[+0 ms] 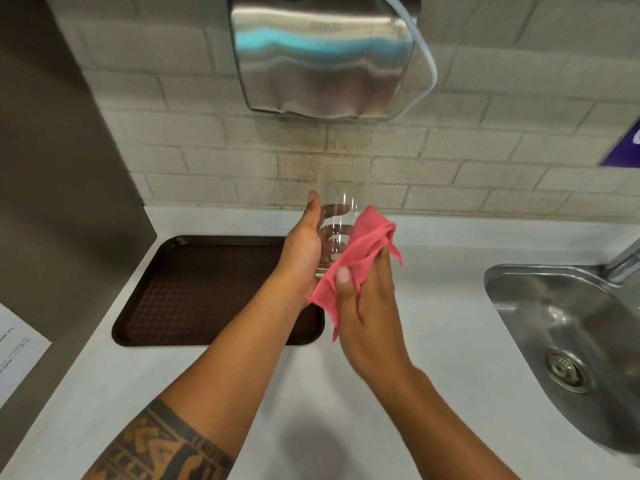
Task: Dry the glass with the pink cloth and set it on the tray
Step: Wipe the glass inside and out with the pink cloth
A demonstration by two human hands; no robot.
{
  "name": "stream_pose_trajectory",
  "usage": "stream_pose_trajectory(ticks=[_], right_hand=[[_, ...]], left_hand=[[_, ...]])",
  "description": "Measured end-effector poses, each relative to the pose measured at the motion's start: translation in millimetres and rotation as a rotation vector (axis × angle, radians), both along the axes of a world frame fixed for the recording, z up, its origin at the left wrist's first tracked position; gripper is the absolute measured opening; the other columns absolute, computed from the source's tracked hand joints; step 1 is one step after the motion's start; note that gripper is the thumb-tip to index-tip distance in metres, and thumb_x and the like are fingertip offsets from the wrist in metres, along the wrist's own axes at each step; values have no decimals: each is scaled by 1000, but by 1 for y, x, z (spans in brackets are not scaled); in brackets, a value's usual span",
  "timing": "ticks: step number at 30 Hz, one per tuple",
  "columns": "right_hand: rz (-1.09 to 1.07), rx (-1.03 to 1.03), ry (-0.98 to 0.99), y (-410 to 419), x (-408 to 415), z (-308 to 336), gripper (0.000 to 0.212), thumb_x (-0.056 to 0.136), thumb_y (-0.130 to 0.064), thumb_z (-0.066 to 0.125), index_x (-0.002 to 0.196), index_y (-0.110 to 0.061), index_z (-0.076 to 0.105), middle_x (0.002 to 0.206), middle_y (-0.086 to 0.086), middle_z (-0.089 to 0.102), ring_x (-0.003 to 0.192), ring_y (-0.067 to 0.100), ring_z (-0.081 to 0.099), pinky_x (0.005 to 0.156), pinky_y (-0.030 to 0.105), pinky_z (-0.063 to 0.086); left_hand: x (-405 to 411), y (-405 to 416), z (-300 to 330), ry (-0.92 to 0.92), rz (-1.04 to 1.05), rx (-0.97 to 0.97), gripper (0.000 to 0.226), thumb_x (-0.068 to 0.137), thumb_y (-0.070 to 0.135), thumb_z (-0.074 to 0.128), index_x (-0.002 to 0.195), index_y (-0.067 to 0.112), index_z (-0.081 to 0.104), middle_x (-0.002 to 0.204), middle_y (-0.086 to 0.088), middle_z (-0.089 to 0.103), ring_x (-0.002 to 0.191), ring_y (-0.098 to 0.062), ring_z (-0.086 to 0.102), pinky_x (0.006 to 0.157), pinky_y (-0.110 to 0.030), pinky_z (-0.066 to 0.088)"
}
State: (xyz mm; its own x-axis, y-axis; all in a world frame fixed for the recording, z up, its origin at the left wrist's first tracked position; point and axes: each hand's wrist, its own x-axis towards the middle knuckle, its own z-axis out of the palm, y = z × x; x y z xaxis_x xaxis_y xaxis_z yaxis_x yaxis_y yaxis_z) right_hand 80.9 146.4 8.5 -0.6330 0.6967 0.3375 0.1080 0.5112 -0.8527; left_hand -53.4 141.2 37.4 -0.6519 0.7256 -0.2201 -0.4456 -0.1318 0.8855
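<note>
Glass [337,216], clear and upright, was held up above the white counter [433,306], in front of the tiled wall and over the right edge of the tray [194,292]. The left hand [303,245] was wrapped around its lower part, thumb pointing up along the near side and fingers showing through the far side. The right hand [367,306] had the pink cloth [356,261] pinched under its thumb and pressed against the right side of the glass, covering the lower right of it; a loose corner of the cloth hung down past the wrist. The brown tray lay flat near the counter's left rear corner, close to the wall, with nothing on it, its right end partly hidden by the left forearm. At the counter's right edge sat a steel sink [568,327]. A steel dispenser [322,57] was fixed to the wall above the glass.
</note>
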Motion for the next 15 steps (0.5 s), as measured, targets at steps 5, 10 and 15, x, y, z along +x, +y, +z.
stream_pose_trajectory(ticks=[5, 10, 15], right_hand=[[-53, 249, -107, -4, -7, 3, 66, 106, -55, 28, 167, -35, 11, 177, 4, 14, 158, 23, 25, 126, 48, 28], [-166, 541, -264, 23, -38, 41, 67, 106, -50, 22, 166, -21, 31, 178, 8, 13, 161, 33, 21, 119, 47, 27], [-37, 261, -39, 55, -45, 54, 59, 114, -41, 33, 169, -28, 17, 177, 0, 18, 159, 18, 28, 127, 41, 30]], left_hand=[[-1, -1, -8, -142, -49, 59, 61, 106, 63, 44, 123, 13, 73, 99, -14, 84, 89, -26, 82, 80, -38, 66], [9, -5, -15, -82, -45, 118, 41, 112, 42, 43, 118, 21, 77, 106, -2, 85, 104, -16, 80, 81, -29, 64], [11, -5, -14, -43, -7, 75, 51, 110, 56, 40, 122, 23, 78, 124, -12, 80, 125, -28, 72, 117, -52, 48]])
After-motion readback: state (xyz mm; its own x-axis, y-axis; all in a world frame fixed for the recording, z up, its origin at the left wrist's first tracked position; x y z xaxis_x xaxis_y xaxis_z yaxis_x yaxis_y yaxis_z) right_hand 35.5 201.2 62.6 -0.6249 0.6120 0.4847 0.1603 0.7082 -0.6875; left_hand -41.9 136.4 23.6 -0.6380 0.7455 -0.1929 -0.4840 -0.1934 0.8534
